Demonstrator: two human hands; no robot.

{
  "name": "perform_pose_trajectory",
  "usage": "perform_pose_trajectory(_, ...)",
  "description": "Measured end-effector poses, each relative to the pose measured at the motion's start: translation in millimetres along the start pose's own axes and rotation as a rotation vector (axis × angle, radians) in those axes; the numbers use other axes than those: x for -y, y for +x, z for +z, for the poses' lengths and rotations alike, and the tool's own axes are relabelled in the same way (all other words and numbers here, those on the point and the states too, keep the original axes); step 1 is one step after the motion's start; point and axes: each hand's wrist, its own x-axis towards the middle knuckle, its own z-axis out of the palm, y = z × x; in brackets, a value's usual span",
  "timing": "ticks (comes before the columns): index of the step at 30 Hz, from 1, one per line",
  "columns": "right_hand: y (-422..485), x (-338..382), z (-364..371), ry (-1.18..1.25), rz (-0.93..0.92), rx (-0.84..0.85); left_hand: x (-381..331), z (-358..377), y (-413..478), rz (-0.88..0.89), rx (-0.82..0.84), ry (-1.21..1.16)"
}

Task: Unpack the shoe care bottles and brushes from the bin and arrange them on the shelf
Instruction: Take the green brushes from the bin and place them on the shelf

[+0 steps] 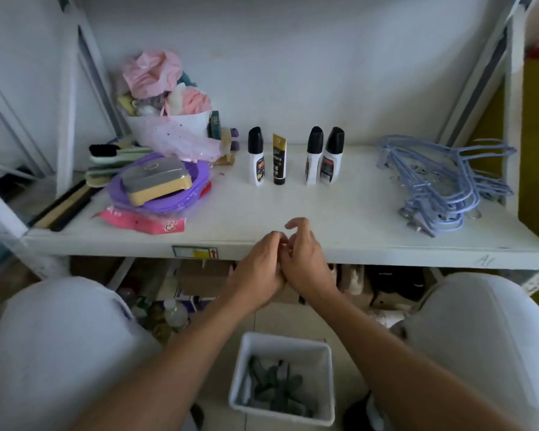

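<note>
Left hand: raised at the front edge of the shelf, back of the hand up, fingers curled and pressed against the other hand; nothing seen in its grip.
Right hand: touching the left, wrist bent, forefinger hooked upward over the shelf edge; it grasps nothing visible.
Palms: turned away, so whether something small sits between them cannot be told.
Bottles: four upright in a row on the shelf, well beyond the fingers, three white with black caps, one dark tube.
Brushes: far to the left of the fingers, partly buried under a purple lid.
Bin: on the floor below the hands, its grey contents blurred.
</note>
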Motion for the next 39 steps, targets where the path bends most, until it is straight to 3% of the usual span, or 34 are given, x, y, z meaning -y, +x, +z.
perform_pose_trajectory(6,-32.0,-37.3,24.6,-0.277,0.013,0.195,38.8,24.5,-43.6,-0.045,0.09,0.243)
perform_pose_trajectory(11,-50.0,-93.7,40.8,-0.524,0.118,0.445,87.6,44.0,-70.2,-0.187,0.405,0.339)
perform_pose_trajectory(16,-77.8,-148.4,65.5,-0.544,0.286,0.65,115.9,81.2,-92.9,-0.274,0.619,0.32)
perform_pose_trajectory(23,-112.6,-203.2,113.4,-0.495,0.397,0.781,144.7,140.5,-117.7,-0.34,0.835,0.28)
perform_pose_trajectory(30,-109.3,-241.2,158.0,-0.376,0.53,0.905,160.2,176.1,-110.4,-0.257,0.753,0.441)
perform_pose_trajectory(39,-126.0,-271.5,204.7,-0.398,0.646,1.029,184.7,186.9,-107.8,-0.249,0.52,0.312)
